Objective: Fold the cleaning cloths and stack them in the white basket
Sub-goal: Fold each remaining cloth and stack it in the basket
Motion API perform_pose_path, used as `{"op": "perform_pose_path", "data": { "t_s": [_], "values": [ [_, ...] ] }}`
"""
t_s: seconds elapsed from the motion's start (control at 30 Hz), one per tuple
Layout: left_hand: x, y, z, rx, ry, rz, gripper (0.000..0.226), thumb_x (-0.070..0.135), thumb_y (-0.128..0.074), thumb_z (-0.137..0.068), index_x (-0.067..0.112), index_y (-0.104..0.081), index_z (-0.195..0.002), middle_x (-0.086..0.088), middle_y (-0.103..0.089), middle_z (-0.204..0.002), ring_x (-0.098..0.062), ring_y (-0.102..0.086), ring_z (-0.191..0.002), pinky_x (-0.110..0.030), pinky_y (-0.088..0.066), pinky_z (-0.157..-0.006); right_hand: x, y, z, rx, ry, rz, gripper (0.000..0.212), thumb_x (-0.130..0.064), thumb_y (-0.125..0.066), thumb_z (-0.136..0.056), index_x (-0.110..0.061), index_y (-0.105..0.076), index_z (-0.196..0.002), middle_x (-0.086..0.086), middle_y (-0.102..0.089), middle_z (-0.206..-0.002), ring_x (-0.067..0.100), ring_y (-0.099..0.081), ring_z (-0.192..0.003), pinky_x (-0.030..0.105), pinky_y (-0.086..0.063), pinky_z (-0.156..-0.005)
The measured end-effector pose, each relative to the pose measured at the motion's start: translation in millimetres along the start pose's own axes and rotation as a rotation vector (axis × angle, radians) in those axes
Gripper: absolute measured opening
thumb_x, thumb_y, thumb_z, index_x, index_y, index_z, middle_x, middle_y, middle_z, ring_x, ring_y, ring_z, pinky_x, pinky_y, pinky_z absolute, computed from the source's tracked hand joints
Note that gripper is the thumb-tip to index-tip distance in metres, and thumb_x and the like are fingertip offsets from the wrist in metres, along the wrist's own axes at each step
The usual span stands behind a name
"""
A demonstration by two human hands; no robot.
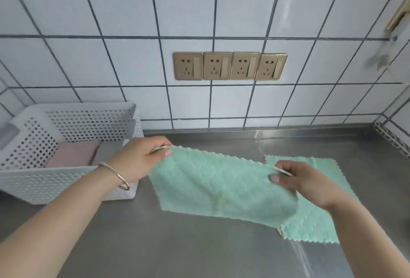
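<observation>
Your left hand (138, 160) and right hand (304, 180) each pinch a top corner of a green cloth (217, 186), holding it up over the steel counter (177, 244); another green cloth (315, 222) lies flat beneath, not folded; the white basket (66, 180) by your left arm holds one folded pink cloth (75, 153); so I think you are partway; behind are white tiles (111, 11) and four sockets (229, 66).

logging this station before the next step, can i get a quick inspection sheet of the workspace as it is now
surface: brushed steel counter, bare at front
job's things: held mint-green fleecy cloth; second mint-green cloth flat beneath it; white perforated plastic basket holding a folded pink cloth
clutter: nothing seen
grippers: left hand and right hand each pinch a top corner
cables: nothing seen
surroundings: white tiled wall, four beige sockets
</observation>
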State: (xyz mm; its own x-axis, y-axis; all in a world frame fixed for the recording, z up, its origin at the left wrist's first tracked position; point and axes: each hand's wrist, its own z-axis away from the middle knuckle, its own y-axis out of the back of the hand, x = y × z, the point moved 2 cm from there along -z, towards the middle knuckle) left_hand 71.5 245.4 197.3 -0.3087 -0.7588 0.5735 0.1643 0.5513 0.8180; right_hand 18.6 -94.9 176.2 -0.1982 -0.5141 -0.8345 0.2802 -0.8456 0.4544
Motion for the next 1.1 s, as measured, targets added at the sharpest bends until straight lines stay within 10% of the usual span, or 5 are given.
{"op": "perform_pose_path", "data": {
  "t_s": [0.27,0.57,0.7,0.9,1.1],
  "values": [
    [-52,2,-5,-0.051,0.207,-0.224,0.011,0.028,-0.051,-0.094,0.027,-0.062,-0.092,0.013,-0.06,-0.081,-0.004,-0.048,-0.071,-0.014,-0.03,-0.058,-10,-43,-51,0.099,-0.106,0.216,0.04,-0.031,-0.06,-0.089,0.009,-0.061,-0.095,0.012,-0.053,-0.074,0.019,-0.051,-0.066,0.027,-0.039,-0.062],
    [-38,36,4,0.469,0.057,-0.023,0.019,0.026,-0.06,-0.087,0.017,-0.072,-0.099,0.005,-0.071,-0.096,-0.012,-0.063,-0.086,-0.019,-0.041,-0.077,-50,-33,-46,0.555,0.194,0.158,0.01,-0.023,-0.062,-0.087,-0.016,-0.063,-0.08,0.006,-0.057,-0.068,0.018,-0.045,-0.059,0.018,-0.033,-0.05],
    [-57,0,37,0.333,0.049,0.049,0.028,0.042,-0.048,-0.077,0.031,-0.071,-0.089,0.032,-0.061,-0.079,0.008,-0.057,-0.076,-0.007,-0.04,-0.069,-14,-39,-36,0.425,0.195,0.183,0.015,-0.018,-0.07,-0.08,-0.029,-0.067,-0.071,-0.004,-0.063,-0.069,0.013,-0.049,-0.057,0.01,-0.038,-0.053],
    [-110,-112,90,0.054,-0.053,-0.16,0.026,0.034,-0.048,-0.076,0.037,-0.072,-0.083,0.023,-0.065,-0.08,0.002,-0.051,-0.076,-0.011,-0.042,-0.066,93,-90,-33,0.254,0.132,0.57,0.018,-0.014,-0.077,-0.073,-0.031,-0.073,-0.074,-0.015,-0.06,-0.077,0.016,-0.064,-0.077,0.026,-0.048,-0.066],
    [-136,-181,128,-0.058,-0.05,-0.178,0.023,0.038,-0.048,-0.07,0.042,-0.071,-0.068,0.028,-0.061,-0.07,0.004,-0.044,-0.067,-0.012,-0.047,-0.053,170,-136,-21,0.115,0.081,0.696,0.044,-0.014,-0.093,-0.034,-0.038,-0.064,-0.058,-0.021,-0.049,-0.061,0.001,-0.052,-0.065,0.012,-0.034,-0.044]
  ]
}}
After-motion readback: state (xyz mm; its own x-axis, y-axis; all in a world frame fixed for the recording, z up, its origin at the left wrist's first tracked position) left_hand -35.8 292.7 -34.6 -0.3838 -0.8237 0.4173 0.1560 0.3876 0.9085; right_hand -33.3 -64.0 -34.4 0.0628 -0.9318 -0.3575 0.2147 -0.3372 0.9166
